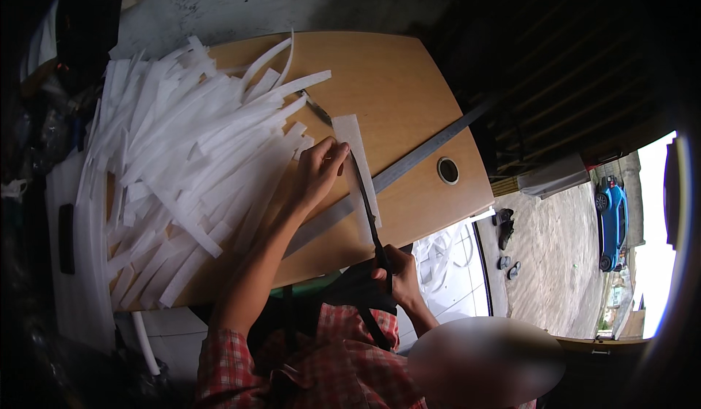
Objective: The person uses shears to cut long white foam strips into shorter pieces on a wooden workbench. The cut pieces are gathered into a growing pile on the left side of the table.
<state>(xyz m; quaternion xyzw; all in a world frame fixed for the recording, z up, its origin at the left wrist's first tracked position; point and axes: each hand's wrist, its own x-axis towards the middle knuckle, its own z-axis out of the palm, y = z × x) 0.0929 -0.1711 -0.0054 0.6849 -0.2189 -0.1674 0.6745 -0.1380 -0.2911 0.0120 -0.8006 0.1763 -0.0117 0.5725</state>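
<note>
My left hand [320, 170] is closed, pinching a flat white foam strip [350, 128] near its upper end, over the table. Lower down, my right hand [400, 272] wraps round the dark handles of a pair of scissors [374, 230]. The long blades run up along the strip toward my left fingertips. Whether the blades are apart or together is hard to make out. A long metal ruler [427, 148] lies slantwise on the table under the strip. Just beyond my left hand lies a slim dark tool [316, 107], perhaps a cutter, partly beside the strips.
A large heap of white foam strips [182, 153] covers the left side of the wooden table [394, 73]. A round hole [447, 170] sits near its right edge. More white strips [442, 256] lie on the tiled floor. Shoes [505, 228] and a blue car [613, 223] are farther right.
</note>
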